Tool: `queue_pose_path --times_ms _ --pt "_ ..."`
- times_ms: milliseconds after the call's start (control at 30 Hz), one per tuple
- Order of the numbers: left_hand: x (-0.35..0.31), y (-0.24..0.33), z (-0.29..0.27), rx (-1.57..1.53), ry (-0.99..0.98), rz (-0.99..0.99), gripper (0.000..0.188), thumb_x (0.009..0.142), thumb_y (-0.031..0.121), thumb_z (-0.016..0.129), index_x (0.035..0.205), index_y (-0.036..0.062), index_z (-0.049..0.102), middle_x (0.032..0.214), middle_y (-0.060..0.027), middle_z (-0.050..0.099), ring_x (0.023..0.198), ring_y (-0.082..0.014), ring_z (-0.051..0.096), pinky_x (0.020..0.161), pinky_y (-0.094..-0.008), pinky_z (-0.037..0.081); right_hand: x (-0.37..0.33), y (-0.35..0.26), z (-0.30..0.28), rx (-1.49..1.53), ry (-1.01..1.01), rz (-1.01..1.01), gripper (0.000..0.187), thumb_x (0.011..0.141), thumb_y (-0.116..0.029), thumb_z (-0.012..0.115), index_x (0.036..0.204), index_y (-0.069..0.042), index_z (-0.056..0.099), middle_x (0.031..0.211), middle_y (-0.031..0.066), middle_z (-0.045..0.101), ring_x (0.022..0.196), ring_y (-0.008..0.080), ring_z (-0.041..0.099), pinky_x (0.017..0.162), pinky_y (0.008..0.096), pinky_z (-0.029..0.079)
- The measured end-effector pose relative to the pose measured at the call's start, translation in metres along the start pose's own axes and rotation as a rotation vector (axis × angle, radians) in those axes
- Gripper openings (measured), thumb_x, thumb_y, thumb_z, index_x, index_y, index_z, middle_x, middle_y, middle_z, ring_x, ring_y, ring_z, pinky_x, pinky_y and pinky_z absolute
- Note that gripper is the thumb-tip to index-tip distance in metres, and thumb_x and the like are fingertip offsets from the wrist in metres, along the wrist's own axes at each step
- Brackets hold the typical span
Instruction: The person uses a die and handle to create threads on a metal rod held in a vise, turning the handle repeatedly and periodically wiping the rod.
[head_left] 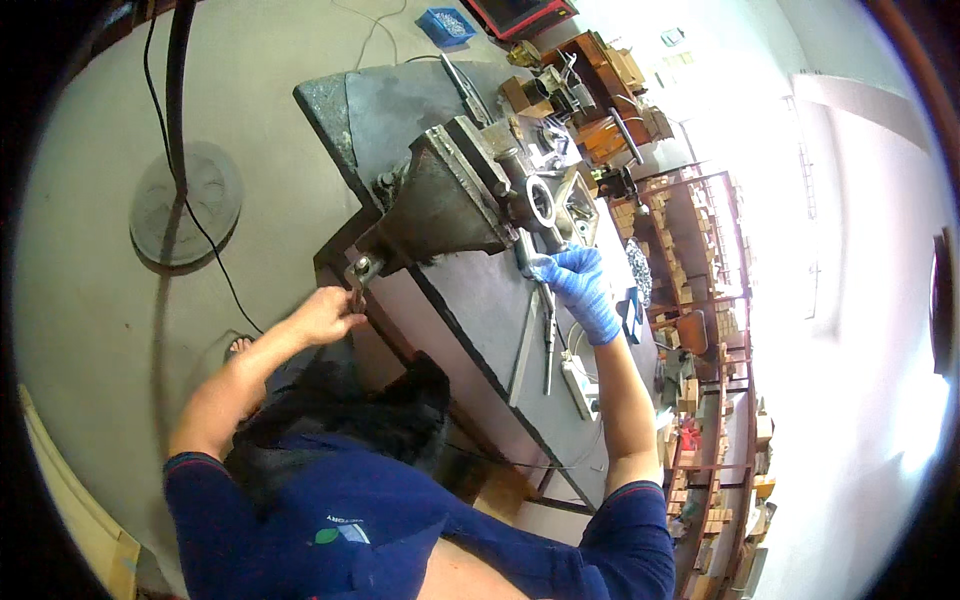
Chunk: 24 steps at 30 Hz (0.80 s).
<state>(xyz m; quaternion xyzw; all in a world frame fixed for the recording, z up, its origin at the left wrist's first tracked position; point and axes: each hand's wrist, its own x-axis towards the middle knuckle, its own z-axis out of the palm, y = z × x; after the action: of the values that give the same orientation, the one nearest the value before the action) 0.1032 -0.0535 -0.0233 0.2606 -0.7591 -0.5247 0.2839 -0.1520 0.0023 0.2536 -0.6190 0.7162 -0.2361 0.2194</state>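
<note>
A big grey bench vise (445, 195) stands on the dark workbench in front of me. My bare left hand (325, 316) is closed round the vise's handle (358, 298), just below the screw end. At the jaws is a metal part with a round ring end (540, 202) and a short stem. My right hand (580, 285), in a blue knit glove, pinches the lower end of that part. How firmly the jaws hold the part cannot be made out.
Long metal rods (549, 345) and a white power strip (579, 388) lie on the bench (470, 290) by my right hand. Loose tools and parts crowd its far end. Shelves with small boxes (735, 300) line the right. A round pedestal base (187, 205) stands on the floor to the left.
</note>
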Motion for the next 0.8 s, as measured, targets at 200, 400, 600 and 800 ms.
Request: queue_pose_path --times_ms 200,400,600,800 --pt "0.002 0.006 -0.023 -0.012 -0.083 -0.041 0.016 0.073 0.005 0.066 0.084 -0.0029 0.058 0.072 -0.0163 0.061 0.072 -0.0293 0.062 0.067 -0.037 0.048 0.007 -0.01 -0.002 0.006 -0.041 0.086 0.026 0.069 -0.025 0.079 0.074 0.0 0.071 0.061 0.0026 0.053 0.056 0.0094 0.047 0.053 0.0271 0.037" --pt "0.013 -0.033 0.035 -0.574 -0.023 -0.215 0.01 0.08 0.002 0.051 0.089 -0.0013 0.052 0.074 -0.006 0.056 0.067 -0.0143 0.057 0.06 -0.0298 0.047 0.013 0.014 0.01 0.079 -0.019 -0.053 0.027 0.071 -0.026 0.078 0.073 0.0 0.071 0.061 0.0033 0.055 0.056 0.0096 0.048 0.053 0.0273 0.037" --pt "0.024 -0.049 -0.082 0.311 0.296 -0.004 0.027 0.063 -0.007 0.054 0.089 0.0005 0.058 0.08 -0.0191 0.061 0.077 -0.0338 0.061 0.068 -0.039 0.047 0.012 0.002 0.002 0.074 -0.015 -0.015 0.026 0.071 -0.025 0.078 0.071 0.0 0.07 0.061 0.0038 0.058 0.055 0.0094 0.05 0.052 0.0257 0.039" --pt "0.041 0.114 -0.177 0.706 0.271 0.439 0.015 0.06 -0.005 0.057 0.074 -0.0002 0.054 0.068 -0.0159 0.055 0.068 -0.0313 0.058 0.058 -0.0398 0.043 0.013 0.014 0.0 0.041 0.003 0.058 0.028 0.07 -0.026 0.079 0.072 0.001 0.07 0.06 0.002 0.057 0.056 0.0081 0.049 0.052 0.0257 0.039"
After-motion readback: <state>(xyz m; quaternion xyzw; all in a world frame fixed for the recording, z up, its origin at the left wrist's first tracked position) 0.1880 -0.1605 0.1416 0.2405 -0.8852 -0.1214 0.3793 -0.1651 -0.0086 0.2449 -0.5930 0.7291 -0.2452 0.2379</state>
